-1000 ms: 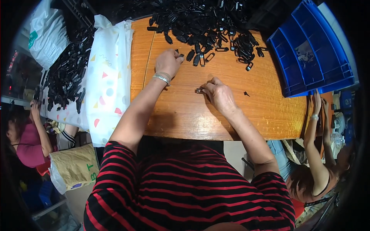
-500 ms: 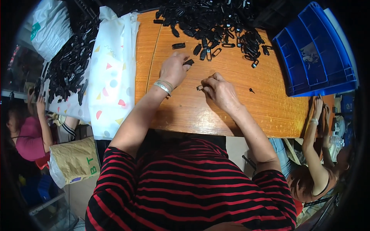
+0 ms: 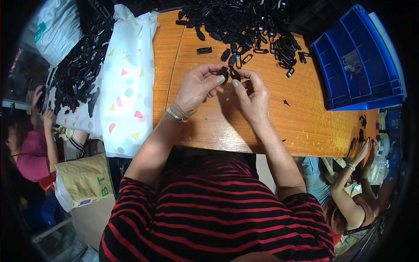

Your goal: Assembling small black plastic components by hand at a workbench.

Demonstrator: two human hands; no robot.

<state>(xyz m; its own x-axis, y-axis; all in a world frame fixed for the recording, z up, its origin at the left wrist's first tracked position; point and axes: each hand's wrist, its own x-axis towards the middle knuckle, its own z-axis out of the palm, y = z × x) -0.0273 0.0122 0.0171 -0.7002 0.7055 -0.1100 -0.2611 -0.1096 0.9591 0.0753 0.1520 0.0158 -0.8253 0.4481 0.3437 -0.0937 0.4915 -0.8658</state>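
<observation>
Over the wooden table (image 3: pixel 209 126) my two hands are almost together. My left hand (image 3: pixel 196 87) pinches a black oval plastic piece (image 3: pixel 224 75) between thumb and fingertips. My right hand (image 3: pixel 255 94) closes thumb and forefinger on a smaller dark piece (image 3: pixel 234 75) right beside it; its exact kind is hard to make out. Just beyond the fingertips lie several loose black parts, among them an oval piece (image 3: pixel 225 55) and an open rectangular frame (image 3: pixel 247 59). A further black part (image 3: pixel 204 50) rests beyond my left hand.
A large heap of black plastic parts (image 3: pixel 222 26) covers the far table. Right of it stands a blue compartment tray (image 3: pixel 349 65). Patterned white plastic sheeting (image 3: pixel 126 87) lies left, beside another black heap (image 3: pixel 78 74). Co-workers' hands (image 3: pixel 360 150) show at right and left.
My left hand has moved right with its black piece, and my right hand has risen to meet it. The co-worker's hands at right have drawn back from near the blue tray.
</observation>
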